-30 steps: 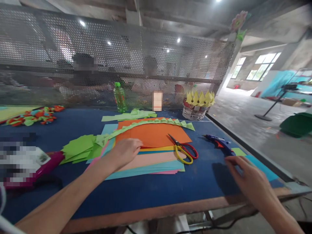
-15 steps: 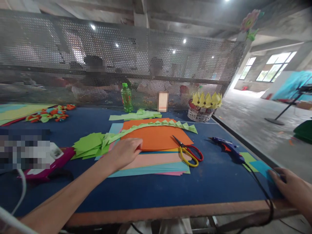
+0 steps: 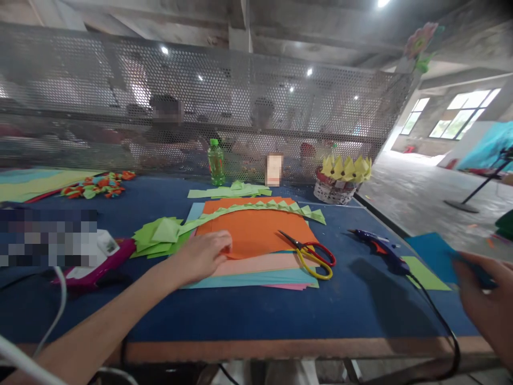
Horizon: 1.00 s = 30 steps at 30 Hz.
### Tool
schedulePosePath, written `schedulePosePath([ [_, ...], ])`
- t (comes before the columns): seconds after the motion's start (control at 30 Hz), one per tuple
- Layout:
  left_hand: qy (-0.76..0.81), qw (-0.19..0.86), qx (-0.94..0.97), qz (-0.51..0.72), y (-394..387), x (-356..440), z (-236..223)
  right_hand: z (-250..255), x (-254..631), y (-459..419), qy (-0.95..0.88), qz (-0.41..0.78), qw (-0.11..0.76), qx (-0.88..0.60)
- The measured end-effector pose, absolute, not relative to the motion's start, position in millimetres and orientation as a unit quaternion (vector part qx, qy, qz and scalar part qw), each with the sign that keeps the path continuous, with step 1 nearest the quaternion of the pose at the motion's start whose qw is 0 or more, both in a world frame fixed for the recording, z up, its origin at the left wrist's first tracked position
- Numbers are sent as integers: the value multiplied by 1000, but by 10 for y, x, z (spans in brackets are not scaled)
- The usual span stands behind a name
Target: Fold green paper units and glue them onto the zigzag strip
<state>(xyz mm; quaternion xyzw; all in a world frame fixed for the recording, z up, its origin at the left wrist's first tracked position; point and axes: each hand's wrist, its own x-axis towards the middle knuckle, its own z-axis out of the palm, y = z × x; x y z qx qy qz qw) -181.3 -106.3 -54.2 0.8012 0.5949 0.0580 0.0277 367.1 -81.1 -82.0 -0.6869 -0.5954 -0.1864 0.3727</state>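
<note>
My left hand (image 3: 210,254) is closed at the near left edge of the orange paper (image 3: 256,230), its fingers pinching that edge. At the right, my right hand (image 3: 487,291) holds a blue sheet of paper (image 3: 433,254) raised off the table; a dark part between thumb and fingers is unclear. Across the orange paper lies a light green folded strip with a zigzag edge (image 3: 260,206). Scissors (image 3: 310,255) with one red and one yellow handle rest open on the paper stack. A blue glue gun (image 3: 380,248) lies nearest my right hand, beside a green sheet (image 3: 428,274).
Green paper pieces (image 3: 158,238) lie left of the stack, near a magenta-and-white device (image 3: 100,259) with a white cable. Behind stand a green bottle (image 3: 216,163) and a woven basket (image 3: 334,190) with yellow paper points. A perforated metal screen (image 3: 240,96) borders the table's back.
My right hand has lifted the blue sheet off the table. My left hand has shifted slightly, and the near edge of the orange paper now slants toward me. The view has turned slightly left.
</note>
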Motion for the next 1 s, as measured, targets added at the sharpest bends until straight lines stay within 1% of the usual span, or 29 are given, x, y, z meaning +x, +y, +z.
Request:
schedulePosePath([
  [0.03,590,40,804,62,-1033,-1844,-492,-728,3452,-830,-606,-192,370,-678],
  [0.07,590,48,803,67,-988,-1882,-439,-652,3236,-843,-630,-168,355,-670],
  [0.13,617,40,782,80,-843,-1972,-346,-556,2830,-852,-689,-58,342,-637],
  [0.2,660,9,746,86,-638,-2069,-293,-528,2463,-840,-728,50,366,-578],
  [0.23,678,-4,731,82,-525,-2116,-286,-532,2297,-828,-754,97,356,-543],
  [0.3,699,-11,713,60,-306,-2197,-303,-561,2012,-801,-806,134,301,-492],
  [0.37,710,-3,703,32,-129,-2258,-346,-601,1808,-769,-843,130,255,-456],
  [0.47,716,13,698,2,33,-2327,-416,-670,1666,-713,-860,117,224,-443],
  [0.73,707,20,707,6,170,-2469,-508,-810,1679,-616,-866,97,179,-457],
  [1.0,696,-26,716,44,349,-2399,-552,-860,1717,-590,-865,88,164,-467],
])
